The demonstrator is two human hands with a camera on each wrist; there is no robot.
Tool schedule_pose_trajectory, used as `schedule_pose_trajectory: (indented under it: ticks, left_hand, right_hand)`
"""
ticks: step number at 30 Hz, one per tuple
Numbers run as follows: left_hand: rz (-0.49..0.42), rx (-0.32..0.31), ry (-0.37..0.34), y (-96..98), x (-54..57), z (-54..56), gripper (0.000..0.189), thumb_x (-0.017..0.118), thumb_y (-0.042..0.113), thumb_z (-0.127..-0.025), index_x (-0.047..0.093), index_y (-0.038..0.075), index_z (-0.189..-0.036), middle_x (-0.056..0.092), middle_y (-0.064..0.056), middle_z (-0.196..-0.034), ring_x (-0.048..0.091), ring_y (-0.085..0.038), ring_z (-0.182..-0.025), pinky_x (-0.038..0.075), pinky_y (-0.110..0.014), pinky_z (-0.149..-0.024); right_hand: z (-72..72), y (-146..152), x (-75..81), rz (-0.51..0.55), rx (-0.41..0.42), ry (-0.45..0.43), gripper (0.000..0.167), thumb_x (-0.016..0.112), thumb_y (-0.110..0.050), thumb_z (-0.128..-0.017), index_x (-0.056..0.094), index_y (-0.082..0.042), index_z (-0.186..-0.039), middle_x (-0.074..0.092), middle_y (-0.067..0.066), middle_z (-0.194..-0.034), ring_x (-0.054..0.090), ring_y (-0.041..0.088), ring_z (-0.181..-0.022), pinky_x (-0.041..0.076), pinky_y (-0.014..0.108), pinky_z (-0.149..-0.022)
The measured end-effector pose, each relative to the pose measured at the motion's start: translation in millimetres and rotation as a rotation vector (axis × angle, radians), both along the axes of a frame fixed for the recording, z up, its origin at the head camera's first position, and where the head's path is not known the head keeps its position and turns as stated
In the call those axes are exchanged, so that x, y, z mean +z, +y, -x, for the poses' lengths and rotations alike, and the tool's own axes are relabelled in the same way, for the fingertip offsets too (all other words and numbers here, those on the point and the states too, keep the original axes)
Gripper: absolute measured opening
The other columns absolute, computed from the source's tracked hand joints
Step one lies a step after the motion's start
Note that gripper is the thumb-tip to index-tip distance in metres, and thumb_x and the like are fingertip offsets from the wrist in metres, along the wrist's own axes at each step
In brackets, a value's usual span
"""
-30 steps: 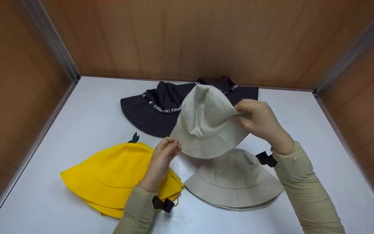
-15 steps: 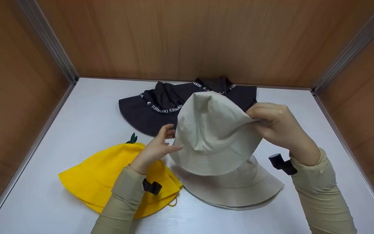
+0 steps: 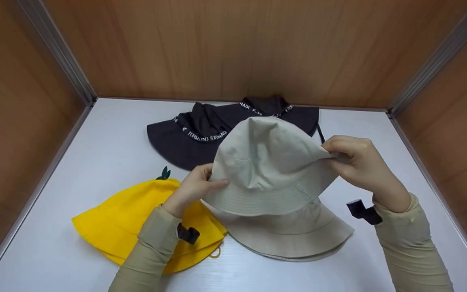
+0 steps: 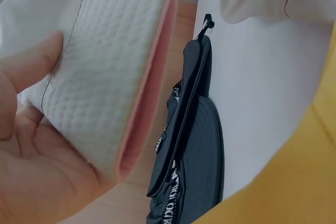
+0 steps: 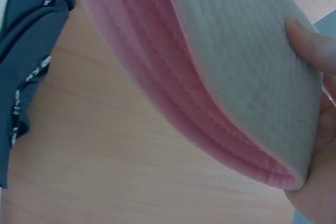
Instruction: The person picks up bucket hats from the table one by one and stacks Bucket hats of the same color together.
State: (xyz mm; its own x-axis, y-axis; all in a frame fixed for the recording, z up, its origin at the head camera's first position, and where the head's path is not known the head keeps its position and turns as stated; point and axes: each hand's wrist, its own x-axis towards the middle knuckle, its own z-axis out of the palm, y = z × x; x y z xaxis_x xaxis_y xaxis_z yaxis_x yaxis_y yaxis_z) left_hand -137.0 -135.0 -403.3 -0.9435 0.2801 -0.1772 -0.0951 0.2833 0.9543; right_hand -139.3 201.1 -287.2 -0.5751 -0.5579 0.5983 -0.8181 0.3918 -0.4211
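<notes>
Item 1, beige bucket hat point(image 3: 268, 168): held in the air over centre of white table point(image 3: 108, 150), crown up, brim down. Underside of brim shows pink in both wrist views. It hangs directly above item 2; whether the two touch, can't tell.

L hand point(image 3: 193, 188): pinches brim at hat's left edge, thumb on top, fingers curled under. R hand point(image 3: 359, 164): pinches fabric at hat's right side, fingers bunched on a fold.

Item 2, second beige hat point(image 3: 298, 237): flat on table, crown up, partly hidden under item 1.

Item 3, yellow hat point(image 3: 124, 219): flat at near left, small green tab at crown, L forearm crossing it.

Item 4, dark hat w/ white lettering band point(image 3: 185, 136): far centre, near back wall, crumpled.

Status, as judged: lifted hat looks lined up for setting onto its beige match; not yet released. Yellow and dark hats lie separate, unstacked.
</notes>
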Motion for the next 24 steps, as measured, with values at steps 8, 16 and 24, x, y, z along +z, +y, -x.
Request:
schedule_pose_trajectory:
  ticks: [8,16,24]
  left_hand:
    - [0.062,0.015,0.079,0.0,13.5,-4.1,0.035,0.068,0.012,-0.086,0.062,0.001,-0.119,0.067,-0.013,-0.110,0.061,-0.017,-0.091,0.050,-0.036,-0.089]
    - [0.131,-0.097,0.108,1.7,19.8,-7.2,0.027,0.067,0.013,-0.087,0.065,0.003,-0.112,0.069,-0.010,-0.101,0.061,-0.014,-0.082,0.053,-0.032,-0.080]
    - [0.219,-0.207,0.116,6.4,11.8,-9.7,0.012,0.066,0.011,-0.088,0.068,0.004,-0.097,0.066,-0.005,-0.084,0.055,-0.012,-0.071,0.049,-0.026,-0.069]
  right_hand:
    - [-1.4,16.9,-21.3,-0.022,-0.191,-0.272,0.021,0.071,0.016,-0.071,0.069,-0.003,-0.081,0.068,0.007,-0.082,0.055,0.002,-0.071,0.048,0.011,-0.065]
    - [3.4,37.9,-39.9,-0.222,-0.302,-0.574,0.008,0.071,-0.006,-0.082,0.067,-0.002,-0.087,0.062,0.006,-0.081,0.052,0.008,-0.068,0.044,0.022,-0.060]
    - [3.1,58.1,-67.7,-0.324,-0.239,-0.839,0.016,0.068,-0.011,-0.084,0.062,0.001,-0.091,0.064,0.009,-0.080,0.059,0.015,-0.068,0.050,0.029,-0.059]
